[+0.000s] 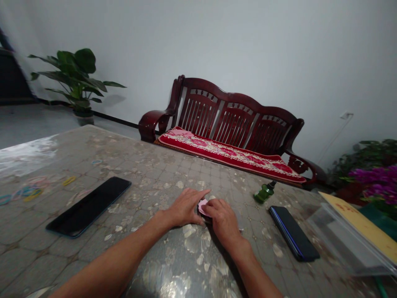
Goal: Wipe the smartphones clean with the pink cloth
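Note:
Between my hands, low over the table, is a small pale pink piece (202,205) with a dark edge. Its kind is hard to make out, as fingers cover much of it. My left hand (186,207) curves around its left side, thumb below and index finger stretched out above. Curled fingers of my right hand (222,219) press on the pink piece from the right. A thin, light-coloured tip (241,230) pokes out past the right hand; the rest is hidden beneath it.
A large black phone or tablet (89,207) and coloured rubber bands (34,188) lie left. On the right are a green bottle (264,192), a dark phone (293,234) and a clear plastic case (341,240) with a yellow sheet (362,221). Beyond the patterned table (149,165) stands a wooden bench (226,120).

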`<action>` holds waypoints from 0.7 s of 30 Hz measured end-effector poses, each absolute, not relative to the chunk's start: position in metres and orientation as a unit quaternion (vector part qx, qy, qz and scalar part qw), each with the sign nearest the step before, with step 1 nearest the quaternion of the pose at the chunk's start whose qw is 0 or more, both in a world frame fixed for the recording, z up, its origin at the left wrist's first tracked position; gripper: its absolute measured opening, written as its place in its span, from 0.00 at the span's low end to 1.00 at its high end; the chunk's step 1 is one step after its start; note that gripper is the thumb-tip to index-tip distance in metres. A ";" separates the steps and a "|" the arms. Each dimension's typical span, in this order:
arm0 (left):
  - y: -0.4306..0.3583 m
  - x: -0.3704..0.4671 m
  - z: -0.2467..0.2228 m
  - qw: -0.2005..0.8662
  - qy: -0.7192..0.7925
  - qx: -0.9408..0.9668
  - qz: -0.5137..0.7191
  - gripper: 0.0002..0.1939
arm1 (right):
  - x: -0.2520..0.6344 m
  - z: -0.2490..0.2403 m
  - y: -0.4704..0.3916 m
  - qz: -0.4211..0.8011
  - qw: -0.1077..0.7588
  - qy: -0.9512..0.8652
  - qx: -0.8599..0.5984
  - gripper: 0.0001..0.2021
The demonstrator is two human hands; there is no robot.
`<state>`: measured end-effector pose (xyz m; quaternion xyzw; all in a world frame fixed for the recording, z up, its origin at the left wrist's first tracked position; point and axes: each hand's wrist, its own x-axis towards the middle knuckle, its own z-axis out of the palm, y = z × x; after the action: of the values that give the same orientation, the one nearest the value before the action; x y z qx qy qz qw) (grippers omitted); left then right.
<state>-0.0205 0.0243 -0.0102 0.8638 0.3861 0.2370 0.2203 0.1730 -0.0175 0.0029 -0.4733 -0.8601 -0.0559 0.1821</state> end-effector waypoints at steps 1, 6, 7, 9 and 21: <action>0.024 -0.021 -0.010 0.221 0.388 0.863 0.238 0.51 | 0.174 0.002 -0.017 -0.064 0.176 -0.854 -0.485 0.08; 0.024 -0.022 -0.011 0.227 0.382 0.864 0.237 0.49 | 0.176 0.002 -0.017 -0.092 0.162 -0.829 -0.528 0.07; 0.024 -0.022 -0.011 0.226 0.382 0.864 0.235 0.49 | 0.175 0.002 -0.018 -0.093 0.159 -0.833 -0.521 0.07; 0.024 -0.022 -0.011 0.224 0.386 0.865 0.227 0.49 | 0.172 0.003 -0.020 -0.094 0.156 -0.845 -0.502 0.07; 0.020 -0.020 -0.001 0.230 0.413 0.856 0.211 0.48 | 0.207 0.003 -0.030 -0.145 0.154 -0.768 -0.604 0.10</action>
<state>-0.0196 0.0205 -0.0013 0.8556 0.4132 0.2108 0.2295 0.2067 -0.0305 0.0031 -0.6042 -0.7682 -0.1454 0.1539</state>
